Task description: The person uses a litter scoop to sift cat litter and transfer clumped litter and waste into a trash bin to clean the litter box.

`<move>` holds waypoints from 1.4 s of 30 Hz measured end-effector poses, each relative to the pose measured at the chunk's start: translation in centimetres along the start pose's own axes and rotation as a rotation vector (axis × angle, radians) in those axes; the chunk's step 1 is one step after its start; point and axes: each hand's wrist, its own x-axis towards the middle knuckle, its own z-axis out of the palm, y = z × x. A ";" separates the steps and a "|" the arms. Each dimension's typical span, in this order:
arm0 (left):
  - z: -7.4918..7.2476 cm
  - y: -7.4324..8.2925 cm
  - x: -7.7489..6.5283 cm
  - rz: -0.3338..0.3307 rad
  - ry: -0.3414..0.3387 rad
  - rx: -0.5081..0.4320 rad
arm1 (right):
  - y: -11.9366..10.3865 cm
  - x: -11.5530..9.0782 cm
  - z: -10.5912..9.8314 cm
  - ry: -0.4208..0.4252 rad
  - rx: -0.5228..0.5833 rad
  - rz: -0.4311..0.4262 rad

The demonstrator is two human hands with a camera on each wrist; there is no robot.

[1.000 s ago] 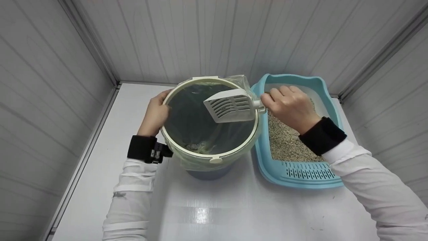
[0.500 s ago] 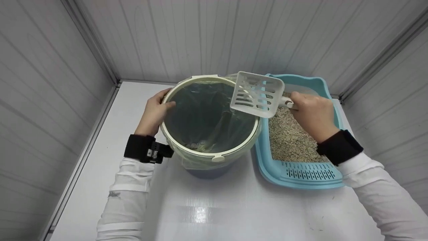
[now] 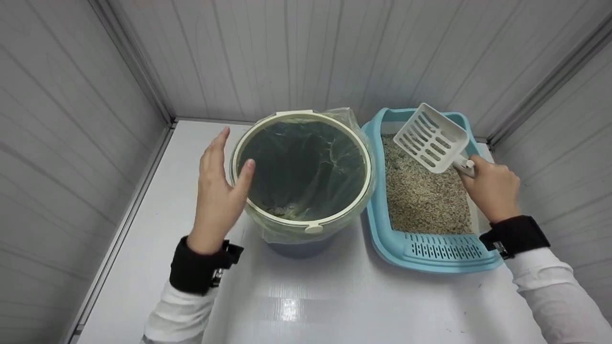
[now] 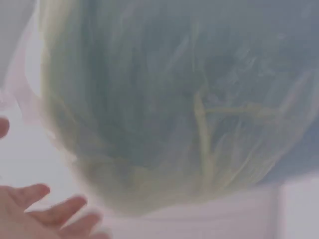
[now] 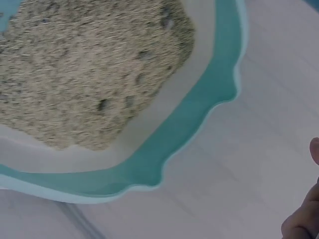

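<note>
So, right hand (image 3: 493, 188) grips slotted scoop (image 3: 430, 138) over litter tray (image 3: 381, 215), left hand (image 3: 215, 196) spread, holding nothing, near lined bin (image 3: 313, 229), both side by side, presumably for easy reach.

panelled booth: grey walls (image 3: 311, 52), metal corner strips (image 3: 132, 59), white surface (image 3: 382, 306)

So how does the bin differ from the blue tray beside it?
The bin is round and cream-rimmed; the tray is oblong and blue, with a wavy far edge. A thin, see-through bag lines the bin, with a little debris at its bottom, while the tray holds a broad bed of grains. Both are open-topped and stand on the white table.
</note>
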 end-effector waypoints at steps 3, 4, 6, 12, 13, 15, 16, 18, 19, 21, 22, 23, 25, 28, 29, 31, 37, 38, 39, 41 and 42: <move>1.0 2.8 -2.4 0.255 0.140 0.122 | 2.2 -1.4 0.8 -0.048 -0.013 0.074; 1.5 3.6 -3.1 0.332 0.161 0.129 | 2.8 -1.9 1.1 -0.066 -0.014 0.099; 2.5 5.0 -4.7 0.454 0.157 0.126 | 3.9 -2.7 1.6 -0.109 -0.008 0.144; 7.5 5.9 -9.2 0.706 0.044 0.116 | 6.1 -4.7 2.9 -0.240 0.010 0.248; 8.6 5.7 -9.8 0.729 0.009 0.123 | 6.4 -5.0 3.1 -0.249 0.006 0.253; 10.8 5.3 -10.7 0.750 -0.074 0.152 | 7.0 -5.6 3.6 -0.267 -0.003 0.259; 11.9 5.1 -11.1 0.751 -0.116 0.167 | 7.3 -5.8 3.8 -0.277 -0.011 0.261; 14.0 4.7 -11.6 0.740 -0.198 0.205 | 7.8 -6.3 4.2 -0.292 -0.018 0.265; 15.0 4.7 -11.8 0.732 -0.235 0.217 | 8.0 -6.6 4.4 -0.291 -0.023 0.264; 17.0 4.6 -12.1 0.721 -0.302 0.237 | 8.4 -7.0 4.8 -0.290 -0.033 0.263; 18.0 4.6 -12.2 0.717 -0.334 0.241 | 8.6 -7.1 5.0 -0.286 -0.036 0.262; 19.0 4.6 -12.3 0.717 -0.363 0.248 | 8.7 -7.3 5.2 -0.282 -0.037 0.262; 20.8 4.6 -12.6 0.727 -0.414 0.274 | 9.0 -7.6 5.6 -0.277 -0.037 0.267; 23.5 4.4 -13.0 0.753 -0.482 0.336 | 9.4 -8.1 6.0 -0.310 -0.019 0.290; 24.3 4.4 -13.2 0.759 -0.510 0.362 | 9.6 -8.2 6.1 -0.322 -0.015 0.304; 25.8 4.4 -13.6 0.768 -0.574 0.401 | 9.9 -8.7 6.2 -0.345 -0.015 0.330; 29.4 5.6 -14.3 0.772 -0.729 0.526 | 10.2 -9.3 6.6 -0.316 -0.019 0.370; 30.0 5.8 -14.4 0.767 -0.738 0.554 | 10.2 -9.2 6.7 -0.310 -0.016 0.371; 30.5 6.0 -14.3 0.758 -0.742 0.579 | 10.1 -9.0 6.8 -0.307 -0.014 0.369; 31.5 6.3 -14.4 0.729 -0.740 0.647 | 10.0 -8.6 6.9 -0.303 -0.010 0.359; 31.9 6.3 -14.4 0.708 -0.735 0.685 | 10.0 -8.5 7.0 -0.304 -0.009 0.356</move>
